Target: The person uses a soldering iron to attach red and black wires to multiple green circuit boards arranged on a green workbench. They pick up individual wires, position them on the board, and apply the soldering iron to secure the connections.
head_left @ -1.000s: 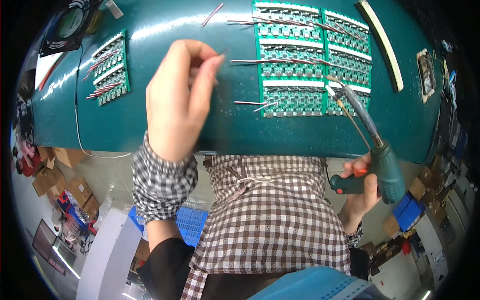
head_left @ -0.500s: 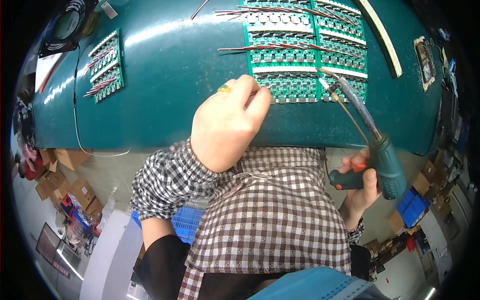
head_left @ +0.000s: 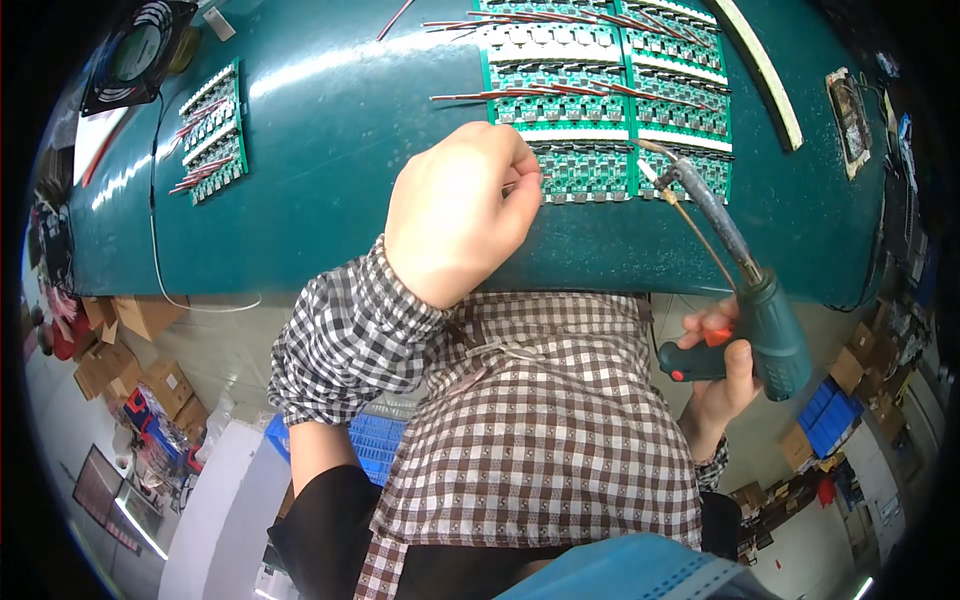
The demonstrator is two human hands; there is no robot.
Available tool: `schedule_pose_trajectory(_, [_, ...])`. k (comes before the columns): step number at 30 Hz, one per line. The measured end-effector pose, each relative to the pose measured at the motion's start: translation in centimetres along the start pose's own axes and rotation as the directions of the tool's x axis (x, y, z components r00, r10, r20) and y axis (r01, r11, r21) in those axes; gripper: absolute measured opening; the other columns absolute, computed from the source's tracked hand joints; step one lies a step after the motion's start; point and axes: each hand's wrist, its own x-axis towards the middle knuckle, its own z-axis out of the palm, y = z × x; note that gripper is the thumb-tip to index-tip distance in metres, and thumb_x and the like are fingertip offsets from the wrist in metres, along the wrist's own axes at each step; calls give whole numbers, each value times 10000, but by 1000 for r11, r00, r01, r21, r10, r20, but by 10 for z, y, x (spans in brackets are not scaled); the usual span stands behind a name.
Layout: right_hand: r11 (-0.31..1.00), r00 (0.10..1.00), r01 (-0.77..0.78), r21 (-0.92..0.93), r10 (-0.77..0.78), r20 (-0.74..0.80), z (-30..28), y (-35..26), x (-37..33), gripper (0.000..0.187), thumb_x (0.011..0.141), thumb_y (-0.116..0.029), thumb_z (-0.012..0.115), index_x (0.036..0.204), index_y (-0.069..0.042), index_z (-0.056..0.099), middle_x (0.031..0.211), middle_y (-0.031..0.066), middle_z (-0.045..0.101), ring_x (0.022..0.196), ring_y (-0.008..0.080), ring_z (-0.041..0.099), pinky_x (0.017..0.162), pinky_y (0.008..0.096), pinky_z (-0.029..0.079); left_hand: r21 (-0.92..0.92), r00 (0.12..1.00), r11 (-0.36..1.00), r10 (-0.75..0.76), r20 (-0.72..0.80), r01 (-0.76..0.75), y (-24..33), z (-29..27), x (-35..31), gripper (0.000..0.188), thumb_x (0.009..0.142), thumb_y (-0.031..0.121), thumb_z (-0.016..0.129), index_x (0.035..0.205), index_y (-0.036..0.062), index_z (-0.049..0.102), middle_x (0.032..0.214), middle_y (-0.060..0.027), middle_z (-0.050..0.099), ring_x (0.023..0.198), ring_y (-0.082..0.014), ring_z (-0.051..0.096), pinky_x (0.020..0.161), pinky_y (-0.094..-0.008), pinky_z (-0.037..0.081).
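My left hand (head_left: 462, 210) is closed over something thin at the left edge of the nearest green circuit board panel (head_left: 590, 172); what its fingers pinch is hidden. My right hand (head_left: 722, 375) grips a teal pistol-shaped soldering gun (head_left: 760, 310) by its handle, below the table edge. The gun's long metal tip (head_left: 662, 168) reaches up to the nearest panel, right of my left hand. Thin red wires (head_left: 520, 93) stick out from the panels farther back.
The teal table (head_left: 350, 150) carries more green board panels at the back (head_left: 650, 50) and a smaller set on the left (head_left: 212, 132). A black fan (head_left: 135, 55) sits at the far left corner. Cardboard boxes (head_left: 130, 350) and blue crates (head_left: 380, 440) stand on the floor.
My left hand moved from the table's left-middle to the right, onto the nearest panel's left edge, and closed. The soldering gun's tip stayed near the same panel.
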Motion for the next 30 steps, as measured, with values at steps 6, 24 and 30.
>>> schedule_pose_trajectory(6, [997, 1000, -14, -81, 14, 3, -6, 4, -4, 541, 949, -316, 686, 1281, 87, 546, 989, 166, 656, 832, 295, 713, 601, 346, 618, -81, 999, 996, -47, 3, 47, -2, 2, 1, 108, 847, 95, 722, 902, 10, 684, 811, -70, 650, 660, -149, 596, 627, -304, 496])
schedule_pose_trajectory(24, [998, 999, -40, -52, 39, -23, 3, 2, -3, 485, 915, -276, 724, 1178, 117, 614, 1045, 200, 674, 833, 311, 737, 656, 386, 636, 156, 940, 954, 282, -192, -254, -9, 1, -29, 255, 755, -52, 747, 986, 56, 759, 863, -69, 662, 734, -221, 660, 660, -325, 551])
schedule_pose_trajectory(30, [997, 999, -39, -63, 38, -28, 3, 0, -3, 498, 916, -274, 726, 1200, 117, 605, 1030, 197, 683, 834, 311, 738, 658, 385, 638, 28, 957, 992, 125, -263, -122, -7, -10, -30, 193, 799, -56, 754, 955, 58, 751, 845, -88, 663, 741, -250, 670, 671, -314, 541])
